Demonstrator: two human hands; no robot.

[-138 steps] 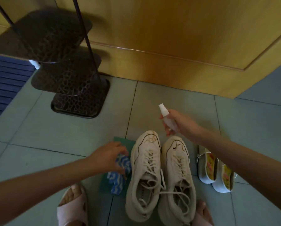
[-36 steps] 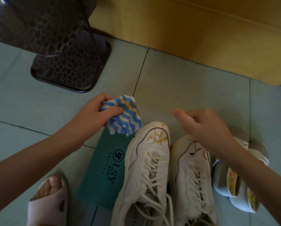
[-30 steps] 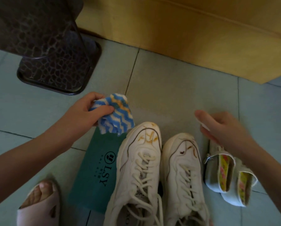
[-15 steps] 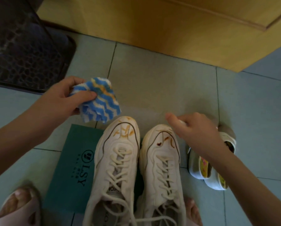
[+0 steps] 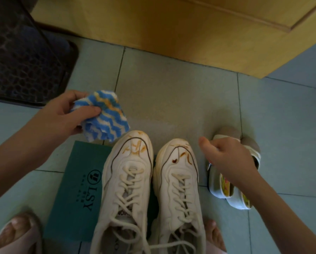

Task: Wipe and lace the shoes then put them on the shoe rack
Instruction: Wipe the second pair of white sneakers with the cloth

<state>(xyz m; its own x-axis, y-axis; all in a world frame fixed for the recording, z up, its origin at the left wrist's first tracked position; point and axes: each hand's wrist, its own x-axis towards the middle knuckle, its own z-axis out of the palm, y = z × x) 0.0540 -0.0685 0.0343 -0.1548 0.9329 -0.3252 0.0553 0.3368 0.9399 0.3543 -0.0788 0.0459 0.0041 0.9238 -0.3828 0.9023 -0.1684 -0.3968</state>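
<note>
Shoe rack (image 5: 25, 57) far left. White sneakers (image 5: 127, 180), toes stained, stand side by side near centre, partly on teal box lid (image 5: 76, 189). L hand (image 5: 61, 116) pinches striped cloth (image 5: 105, 116) beyond the left toe. R hand (image 5: 228, 156) is curled to the right; can't tell if it's holding anything.

Home entryway — pale tiled floor (image 5: 171, 99), wooden door (image 5: 171, 24), dark shoe rack (image 5: 25, 61), sneakers (image 5: 129, 180) beside small shoes (image 5: 217, 187)

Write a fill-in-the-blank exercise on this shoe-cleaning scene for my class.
The ___ hand grips the striped cloth.
Both white sneakers show orange-brown stains on their ___.
The teal box bears the letters ___.
Missing words: left, toes, LSY.
</note>
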